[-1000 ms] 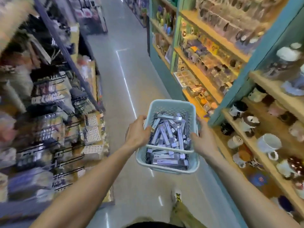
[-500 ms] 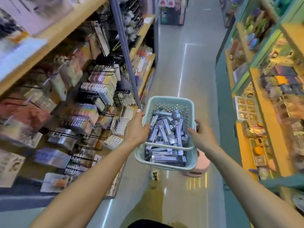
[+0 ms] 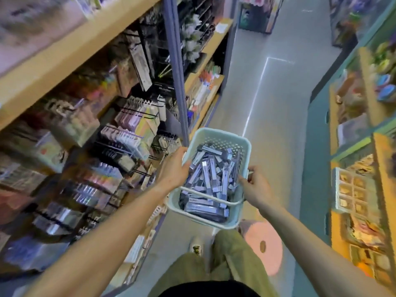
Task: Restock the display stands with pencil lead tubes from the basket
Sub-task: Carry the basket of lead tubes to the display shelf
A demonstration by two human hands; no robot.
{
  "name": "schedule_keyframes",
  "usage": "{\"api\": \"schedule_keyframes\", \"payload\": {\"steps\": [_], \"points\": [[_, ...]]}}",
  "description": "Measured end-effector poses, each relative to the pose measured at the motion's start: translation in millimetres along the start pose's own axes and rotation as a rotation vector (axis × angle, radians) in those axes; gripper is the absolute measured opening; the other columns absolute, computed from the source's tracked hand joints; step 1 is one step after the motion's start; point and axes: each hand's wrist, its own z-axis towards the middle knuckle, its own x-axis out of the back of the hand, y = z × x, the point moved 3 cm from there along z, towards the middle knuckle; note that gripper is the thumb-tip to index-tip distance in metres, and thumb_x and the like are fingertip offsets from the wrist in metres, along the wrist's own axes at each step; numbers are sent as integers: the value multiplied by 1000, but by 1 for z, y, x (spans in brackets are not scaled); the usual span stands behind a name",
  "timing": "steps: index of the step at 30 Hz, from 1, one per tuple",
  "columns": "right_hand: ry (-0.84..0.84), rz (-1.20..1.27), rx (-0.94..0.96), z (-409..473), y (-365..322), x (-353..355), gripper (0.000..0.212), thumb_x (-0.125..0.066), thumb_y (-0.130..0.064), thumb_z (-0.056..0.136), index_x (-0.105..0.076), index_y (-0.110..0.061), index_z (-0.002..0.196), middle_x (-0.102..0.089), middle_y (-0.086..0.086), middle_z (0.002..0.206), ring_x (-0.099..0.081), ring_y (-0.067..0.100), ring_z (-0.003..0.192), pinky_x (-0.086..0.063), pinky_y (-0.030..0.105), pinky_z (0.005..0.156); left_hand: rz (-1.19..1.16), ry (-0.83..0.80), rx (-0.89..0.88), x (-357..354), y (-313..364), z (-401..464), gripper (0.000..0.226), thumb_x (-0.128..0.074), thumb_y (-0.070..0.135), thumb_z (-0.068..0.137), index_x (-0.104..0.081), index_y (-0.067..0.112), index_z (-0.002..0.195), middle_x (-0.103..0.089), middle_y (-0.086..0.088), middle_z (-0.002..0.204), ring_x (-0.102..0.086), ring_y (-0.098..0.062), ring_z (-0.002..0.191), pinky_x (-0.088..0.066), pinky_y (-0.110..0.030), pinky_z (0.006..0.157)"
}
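Note:
A pale green plastic basket hangs in front of me at waist height, filled with several grey-purple pencil lead tubes. My left hand grips the basket's left rim, thumb over the edge. My right hand holds the right rim, fingers curled round it near the white handle. To my left, black wire display stands with hanging stationery packs fill the wooden shelving; they look blurred.
I stand in a shop aisle with a grey shiny floor running ahead. Wooden shelves line the left, teal-framed shelves of small goods the right. A pink round stool sits below the basket by my legs.
My view has swung left from the right-hand mug shelves towards the stationery shelving. Both hands have kept hold of the basket, which stays in front of me.

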Motion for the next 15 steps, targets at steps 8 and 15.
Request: {"api": "schedule_keyframes", "payload": {"steps": [8, 15], "points": [[-195, -55, -9, 130, -20, -38, 31, -52, -37, 96, -50, -10, 111, -72, 11, 86, -74, 26, 66, -62, 50, 57, 1, 7, 97, 0, -27, 89, 50, -58, 20, 103, -42, 27, 150, -56, 8, 140, -67, -18, 108, -55, -32, 91], [-475, -112, -30, 229, -20, -89, 36, -59, -36, 97, -58, -2, 108, -72, 14, 95, -74, 28, 72, -58, 31, 48, 24, 124, 349, -36, -81, 123, 47, -53, 28, 105, -34, 49, 143, -57, -2, 140, -61, -28, 116, -55, -45, 91]]}}
